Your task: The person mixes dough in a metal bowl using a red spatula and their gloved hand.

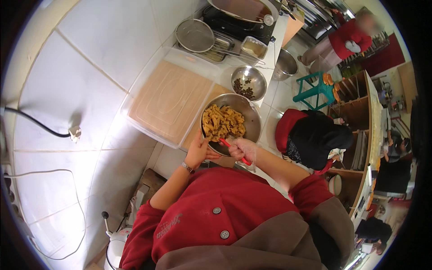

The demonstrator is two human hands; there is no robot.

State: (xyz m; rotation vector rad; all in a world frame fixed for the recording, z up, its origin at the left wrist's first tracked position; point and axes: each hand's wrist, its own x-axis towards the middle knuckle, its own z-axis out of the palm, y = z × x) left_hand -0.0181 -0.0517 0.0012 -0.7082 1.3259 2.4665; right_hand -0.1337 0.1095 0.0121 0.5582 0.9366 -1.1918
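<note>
A steel mixing bowl [253, 118] holds a chunky yellow-brown mixture [222, 122]. My left hand [199, 151] grips the bowl's near left rim, thumb up at the edge and fingers under it. In my right hand [243, 148], which wears a clear plastic glove, is the red handle of a utensil [225, 142]; its working end is hidden in the mixture. Just beyond stands a smaller steel bowl [257, 78] with small dark brown pieces [243, 88] in it. Left of the mixing bowl lies a clear plastic container [168, 98], with a wooden surface showing through.
Behind are a mesh strainer [194, 35], a foil tray [253, 48] and a wide pan of dark liquid [244, 10] with a dial thermometer [268, 20]. A steel pot [287, 64] and green stool [315, 91] stand right. A co-worker in black [312, 138] is close by.
</note>
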